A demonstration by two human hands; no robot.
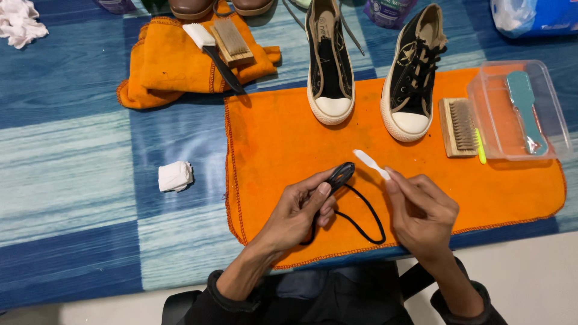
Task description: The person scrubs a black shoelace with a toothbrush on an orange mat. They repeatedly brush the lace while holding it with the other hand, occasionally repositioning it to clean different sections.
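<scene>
Left hand [298, 210] grip pinches black lace [355, 207]; right hand [421, 210] grip pinches white strip [370, 162], over orange cloth [277, 138]. Beyond: two sneakers [330, 66], brush [459, 127], clear tub [560, 129]. Bench [72, 180] left: white wad [175, 176].

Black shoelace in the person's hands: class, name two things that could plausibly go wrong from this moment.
1. The black shoelace trails in a loose loop over the orange cloth; it might tangle or snag as the left hand bunches it.
2. The right hand pinches the small white strip only by its end, so it could slip out.
</scene>
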